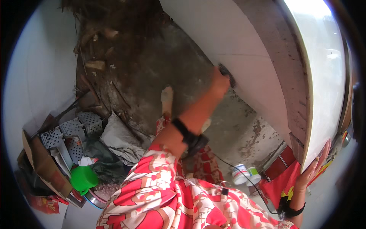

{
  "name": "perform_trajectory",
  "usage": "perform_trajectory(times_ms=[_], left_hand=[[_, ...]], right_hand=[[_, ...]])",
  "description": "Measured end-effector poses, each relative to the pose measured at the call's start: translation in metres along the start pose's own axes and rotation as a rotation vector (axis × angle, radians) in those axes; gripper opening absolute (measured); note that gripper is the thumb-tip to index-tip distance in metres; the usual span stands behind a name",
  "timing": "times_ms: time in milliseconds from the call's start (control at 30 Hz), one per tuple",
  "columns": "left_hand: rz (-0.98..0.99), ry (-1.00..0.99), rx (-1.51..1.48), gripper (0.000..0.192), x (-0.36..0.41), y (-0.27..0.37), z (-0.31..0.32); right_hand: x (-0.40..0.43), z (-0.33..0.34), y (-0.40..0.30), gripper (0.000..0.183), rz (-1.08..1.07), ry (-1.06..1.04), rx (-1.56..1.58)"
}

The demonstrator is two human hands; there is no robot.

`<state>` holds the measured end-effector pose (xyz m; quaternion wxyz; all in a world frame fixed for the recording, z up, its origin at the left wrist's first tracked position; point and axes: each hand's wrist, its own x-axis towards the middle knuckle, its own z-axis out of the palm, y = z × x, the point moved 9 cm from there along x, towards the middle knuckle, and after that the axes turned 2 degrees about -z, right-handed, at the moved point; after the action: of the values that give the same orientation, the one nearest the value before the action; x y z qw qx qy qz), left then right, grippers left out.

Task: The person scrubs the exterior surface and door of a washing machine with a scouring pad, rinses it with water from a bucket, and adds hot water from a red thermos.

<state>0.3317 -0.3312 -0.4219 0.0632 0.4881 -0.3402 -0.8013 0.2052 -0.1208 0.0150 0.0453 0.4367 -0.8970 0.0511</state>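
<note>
My left hand (221, 81), blurred, reaches across to the low edge of a pale wall (240, 48). A dark, brush-like tool (228, 75) is in its grip, held against the wall near the floor; the fingers hide part of it, and its exact kind is unclear. At the far right, my right hand (316, 164) lies flat against the end of a glossy white countertop (323, 86), gripping nothing. Below this top runs a rough, brownish underside strip (278, 48). Beneath my left hand is the stained concrete floor (183, 63).
To the left are a cardboard box (48, 166), perforated metal boxes (71, 127), a green plastic container (84, 179) and a white sack (121, 137). Wood pieces (95, 65) litter the far floor. Two white tubs (239, 174) stand near a red bag (281, 181). A black cable (243, 171) links my wristbands.
</note>
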Motion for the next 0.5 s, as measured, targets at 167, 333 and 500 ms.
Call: perform_trajectory(times_ms=[167, 333, 500], left_hand=[[-0.058, -0.050, -0.190, 0.061, -0.065, -0.004, 0.032], [-0.062, 0.134, -0.475, 0.067, -0.002, 0.067, -0.058], [0.019, 0.156, -0.438, 0.071, 0.033, 0.096, -0.092]], right_hand=[[0.001, 0.000, 0.002, 0.058, -0.006, 0.001, -0.002], [-0.001, 0.000, 0.004, 0.059, 0.003, 0.008, 0.042], [0.000, -0.001, 0.003, 0.060, 0.015, 0.004, 0.001]])
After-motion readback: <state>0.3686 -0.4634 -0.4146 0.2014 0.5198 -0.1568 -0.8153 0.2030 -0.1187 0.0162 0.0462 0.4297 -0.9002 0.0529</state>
